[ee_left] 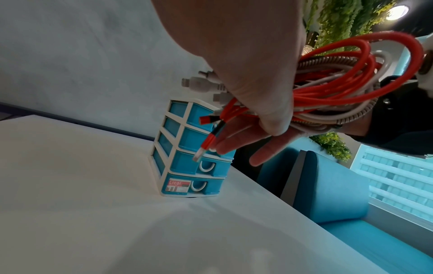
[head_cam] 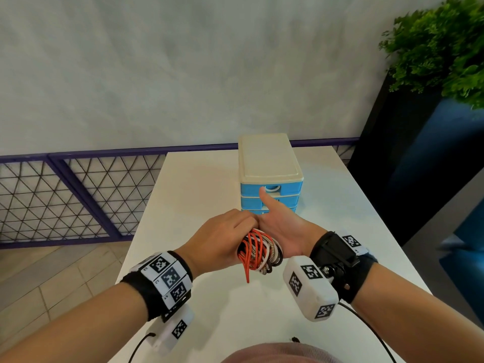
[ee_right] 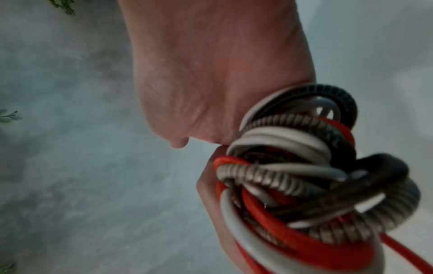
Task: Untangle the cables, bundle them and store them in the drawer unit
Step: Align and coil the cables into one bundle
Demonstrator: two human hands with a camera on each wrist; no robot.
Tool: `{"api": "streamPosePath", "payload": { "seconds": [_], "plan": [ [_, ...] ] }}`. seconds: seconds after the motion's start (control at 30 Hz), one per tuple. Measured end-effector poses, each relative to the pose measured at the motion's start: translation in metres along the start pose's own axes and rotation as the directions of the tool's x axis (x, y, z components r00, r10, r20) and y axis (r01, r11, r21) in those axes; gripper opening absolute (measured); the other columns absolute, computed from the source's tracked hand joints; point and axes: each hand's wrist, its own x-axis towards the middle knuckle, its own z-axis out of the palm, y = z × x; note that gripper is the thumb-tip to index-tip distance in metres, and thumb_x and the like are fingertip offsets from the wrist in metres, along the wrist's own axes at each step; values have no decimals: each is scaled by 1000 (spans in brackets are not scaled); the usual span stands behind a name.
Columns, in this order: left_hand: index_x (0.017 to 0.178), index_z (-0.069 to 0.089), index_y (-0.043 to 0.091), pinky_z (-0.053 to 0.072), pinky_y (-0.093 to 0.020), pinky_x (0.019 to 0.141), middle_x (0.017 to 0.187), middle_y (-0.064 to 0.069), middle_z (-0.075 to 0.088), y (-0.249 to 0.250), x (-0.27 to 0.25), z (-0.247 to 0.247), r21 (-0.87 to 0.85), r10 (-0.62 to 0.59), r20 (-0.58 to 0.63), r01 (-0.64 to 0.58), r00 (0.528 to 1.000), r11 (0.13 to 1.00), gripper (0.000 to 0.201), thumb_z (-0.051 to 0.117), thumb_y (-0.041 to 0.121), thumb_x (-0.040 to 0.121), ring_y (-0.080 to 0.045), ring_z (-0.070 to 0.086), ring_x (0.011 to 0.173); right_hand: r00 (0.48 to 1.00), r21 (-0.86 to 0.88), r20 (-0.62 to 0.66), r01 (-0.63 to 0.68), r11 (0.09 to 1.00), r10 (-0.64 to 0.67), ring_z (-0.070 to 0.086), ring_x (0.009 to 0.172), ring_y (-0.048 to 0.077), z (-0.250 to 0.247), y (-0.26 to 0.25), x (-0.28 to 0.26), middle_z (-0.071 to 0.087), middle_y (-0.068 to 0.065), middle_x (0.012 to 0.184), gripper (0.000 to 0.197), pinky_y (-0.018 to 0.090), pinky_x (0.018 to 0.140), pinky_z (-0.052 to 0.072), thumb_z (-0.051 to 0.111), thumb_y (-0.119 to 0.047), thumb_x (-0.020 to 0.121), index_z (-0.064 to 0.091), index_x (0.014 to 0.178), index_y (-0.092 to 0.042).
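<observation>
Red-and-white sticker (ee_left: 178,186) reading "Licol" — on the drawer unit's (ee_left: 180,159) bottom drawer front

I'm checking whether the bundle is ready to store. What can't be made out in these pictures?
- Any tie around the cable bundle: head view, the left hand and right hand cover its middle.
- Right-hand fingers: head view, behind the bundle; right wrist view blurred.
- Drawer unit contents: drawers shut, fronts opaque.
- Lowest drawers: head view, hidden by the hands.

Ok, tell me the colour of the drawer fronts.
Blue drawer fronts with white handles, in a white frame; the left wrist view shows this best.
</observation>
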Motion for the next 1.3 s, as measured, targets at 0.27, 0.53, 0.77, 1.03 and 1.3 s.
{"api": "streamPosePath", "payload": {
  "seconds": [0.27,0.53,0.77,1.03,1.3],
  "plan": [
    [94,54,18,39,-25,55,81,6,61,0,5,1,86,10,21,-12,1000,996,37,65,48,74,-17,54,68,1000,-16,-17,-15,1000,15,53,124,37,-20,0,13,49,23,141,94,47,104,43,22,-77,86,32,147,-7],
    [101,49,18,42,-29,58,83,2,62,-27,9,9,241,-412,272,353,870,904,38,63,37,70,-24,60,74,833,-920,-74,155,360,-548,43,132,11,3,-20,-16,48,-7,142,55,33,111,34,56,-51,90,45,139,-27],
    [69,51,24,43,-26,54,62,6,57,-51,24,2,13,-532,569,640,628,769,15,63,32,63,-15,53,55,742,-648,398,-188,-738,-539,12,148,32,-2,27,-10,17,16,159,109,60,112,22,70,-50,75,8,153,-5],
    [82,60,16,45,-25,61,73,-2,59,-28,40,-5,-205,-261,844,730,470,652,10,58,18,72,-13,53,64,691,-524,377,-390,-757,-616,9,147,37,-25,51,19,13,20,159,103,62,111,24,64,-47,80,7,152,-2],
    [83,64,12,50,-31,77,80,-7,67,-19,35,10,-222,-250,889,839,383,497,17,66,25,71,-20,63,76,606,-604,540,-204,-770,-584,59,73,23,-40,37,34,62,1,82,39,38,70,44,66,-20,70,62,108,-13]
  ]
}}
